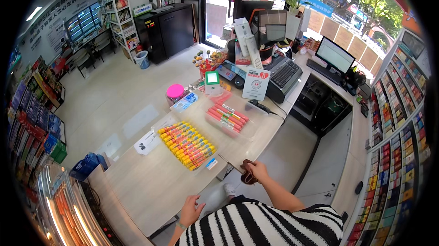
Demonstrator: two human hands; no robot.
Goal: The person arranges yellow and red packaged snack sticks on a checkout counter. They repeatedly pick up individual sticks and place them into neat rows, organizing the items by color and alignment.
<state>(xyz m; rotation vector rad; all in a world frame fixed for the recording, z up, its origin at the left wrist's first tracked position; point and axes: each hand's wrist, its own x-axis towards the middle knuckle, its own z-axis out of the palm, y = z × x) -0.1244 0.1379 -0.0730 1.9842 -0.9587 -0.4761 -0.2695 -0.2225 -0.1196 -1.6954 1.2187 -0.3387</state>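
My right hand [259, 171] grips a dark brown item [249, 178], perhaps cloth or leather, just off the counter's front edge. My left hand [191, 210] is low over the near edge of the wooden counter [137, 191], fingers apart and holding nothing. Beyond the hands lies a tray of yellow-wrapped sausages [188, 145] in rows, with a small price tag [212, 163] at its near corner. Behind it, a clear plastic bin [252, 124] holds several red-wrapped sausages [228, 117].
A handheld barcode scanner [259, 106], a sign card [256, 84] and a register keyboard [284, 74] stand further back. A pink-lidded jar [175, 92] sits at the far edge. Lower left is a lit glass food warmer [61, 208]. Shelves of small packs [387, 177] line the right.
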